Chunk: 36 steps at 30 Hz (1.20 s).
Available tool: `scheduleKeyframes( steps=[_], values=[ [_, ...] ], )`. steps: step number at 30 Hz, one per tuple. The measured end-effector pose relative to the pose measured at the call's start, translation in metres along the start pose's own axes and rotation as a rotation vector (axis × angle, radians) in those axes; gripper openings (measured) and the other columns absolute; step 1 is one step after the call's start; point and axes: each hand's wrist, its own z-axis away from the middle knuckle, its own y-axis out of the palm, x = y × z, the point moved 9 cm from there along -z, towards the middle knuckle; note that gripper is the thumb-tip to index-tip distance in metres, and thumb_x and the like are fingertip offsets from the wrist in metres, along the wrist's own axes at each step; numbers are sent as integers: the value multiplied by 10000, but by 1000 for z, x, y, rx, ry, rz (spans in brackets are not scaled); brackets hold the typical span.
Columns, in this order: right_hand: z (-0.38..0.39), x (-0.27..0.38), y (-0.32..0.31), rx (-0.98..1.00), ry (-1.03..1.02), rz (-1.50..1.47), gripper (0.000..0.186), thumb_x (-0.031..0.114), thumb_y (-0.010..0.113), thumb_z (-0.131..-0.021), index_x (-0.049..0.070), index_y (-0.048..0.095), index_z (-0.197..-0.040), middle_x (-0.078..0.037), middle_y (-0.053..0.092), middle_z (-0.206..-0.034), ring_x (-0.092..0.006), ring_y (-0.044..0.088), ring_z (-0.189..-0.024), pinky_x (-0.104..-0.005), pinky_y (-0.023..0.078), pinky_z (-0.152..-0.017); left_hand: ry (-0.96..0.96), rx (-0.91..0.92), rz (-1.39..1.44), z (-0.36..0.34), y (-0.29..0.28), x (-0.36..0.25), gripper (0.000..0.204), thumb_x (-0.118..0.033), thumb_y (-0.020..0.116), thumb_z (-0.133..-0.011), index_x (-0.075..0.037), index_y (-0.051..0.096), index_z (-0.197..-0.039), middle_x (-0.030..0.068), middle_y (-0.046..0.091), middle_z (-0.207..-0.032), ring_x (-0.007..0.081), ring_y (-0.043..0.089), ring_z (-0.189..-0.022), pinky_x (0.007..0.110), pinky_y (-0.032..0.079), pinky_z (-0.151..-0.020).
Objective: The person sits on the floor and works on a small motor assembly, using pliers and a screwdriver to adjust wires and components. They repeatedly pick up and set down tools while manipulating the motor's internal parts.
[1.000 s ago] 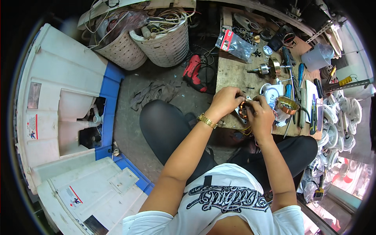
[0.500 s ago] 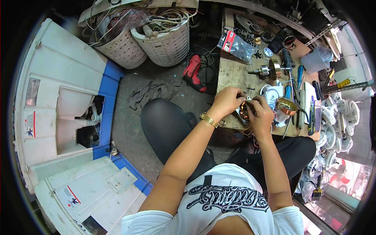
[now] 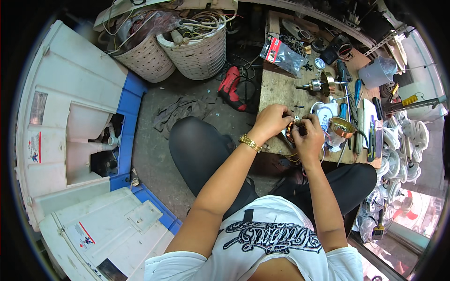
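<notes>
Above the near left edge of the wooden bench, both my hands close round a small motor stator with copper windings (image 3: 291, 132). My left hand (image 3: 273, 119), with a gold watch on its wrist, pinches it from the left. On the other side, the fingers of my right hand (image 3: 310, 136) are bent over its top; much of the part is hidden by them. Thin coloured wires hang below it. Beyond my hands lies a motor rotor with a shaft (image 3: 316, 85) beside a brass-coloured ring. Another brass-coloured motor housing (image 3: 342, 127) sits right of my right hand.
The wooden bench (image 3: 276, 91) carries a plastic parts bag (image 3: 286, 57), screwdrivers (image 3: 358, 89), pliers and a translucent tub (image 3: 376, 72). A red power tool (image 3: 230, 89) lies on the floor to the left, near a dark rag (image 3: 183, 112). Two white baskets (image 3: 199, 54) hold cables.
My right hand has shifted slightly left and its fingers have moved a little on the stator. My left hand stays in nearly the same place.
</notes>
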Motion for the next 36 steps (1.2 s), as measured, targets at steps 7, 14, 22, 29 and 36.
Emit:
scheduleKeyframes(
  steps=[7,14,22,29,36],
  values=[
    [1,-11,5,-16,82,-22,167,53,752,-773,-11,640,-879,-122,638,-907,-301,655,-775,-354,517,-715,36,29,-18,4,-2,-7,264,-248,706,-844,-58,731,-1026,169,720,-861,337,701,-826,420,533,-744],
    [-5,-17,8,64,160,9,239,122,760,-803,4,643,-974,-121,651,-847,-277,625,-694,-381,480,-647,128,5,-45,9,-2,-12,320,-279,731,-817,-74,705,-1061,146,720,-918,341,691,-859,426,528,-737],
    [-26,-42,14,393,276,-67,301,184,785,-794,-23,693,-993,-193,718,-841,-322,690,-735,-406,521,-687,178,-36,-47,8,1,-18,270,-236,790,-802,-52,678,-965,121,699,-913,315,669,-873,418,513,-761],
    [-31,-49,18,467,296,-150,324,206,761,-808,-7,738,-1051,-213,727,-862,-352,712,-791,-424,540,-737,213,-94,-67,8,1,-23,234,-195,773,-796,-26,671,-923,129,677,-905,317,662,-839,407,507,-734],
    [-32,-43,18,555,201,-154,294,150,756,-817,-10,745,-1064,-215,736,-937,-368,716,-860,-425,549,-789,111,-184,-96,13,3,-19,196,-193,764,-778,-47,667,-865,120,653,-896,339,638,-862,442,500,-742]
  ],
)
